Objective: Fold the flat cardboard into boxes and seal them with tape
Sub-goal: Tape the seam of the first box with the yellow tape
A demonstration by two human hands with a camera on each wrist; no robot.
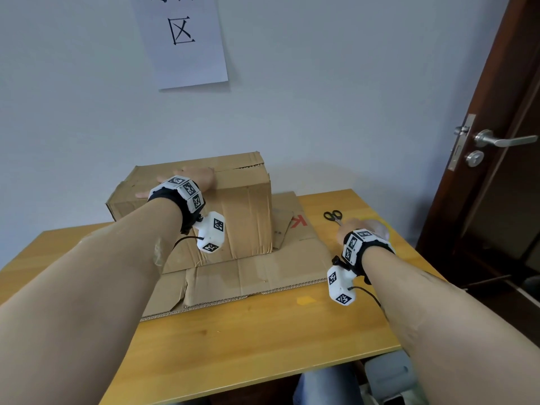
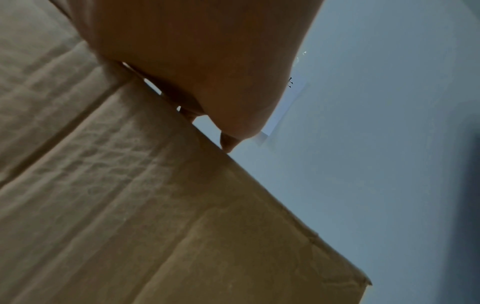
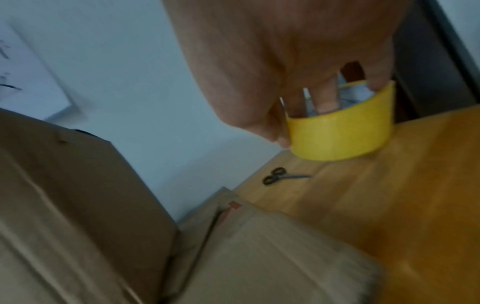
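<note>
A folded brown cardboard box [image 1: 233,211] stands at the back of the wooden table [image 1: 263,340], its top flaps closed. My left hand [image 1: 193,178] lies flat on the box top with fingers spread, pressing the flaps; in the left wrist view the box [image 2: 155,205] fills the frame under my left hand [image 2: 207,72]. My right hand [image 1: 362,228] is over the table's right side and grips a yellow tape roll [image 3: 340,125], fingers inside its core and thumb outside, as my right hand [image 3: 285,61] shows in the right wrist view. The roll is hidden in the head view.
Flat cardboard sheets [image 1: 257,276] lie under and in front of the box. Black-handled scissors [image 1: 333,216] lie beyond my right hand, also scissors [image 3: 283,176]. A wall with a paper sign [image 1: 181,39] is behind; a dark door [image 1: 496,141] stands at right.
</note>
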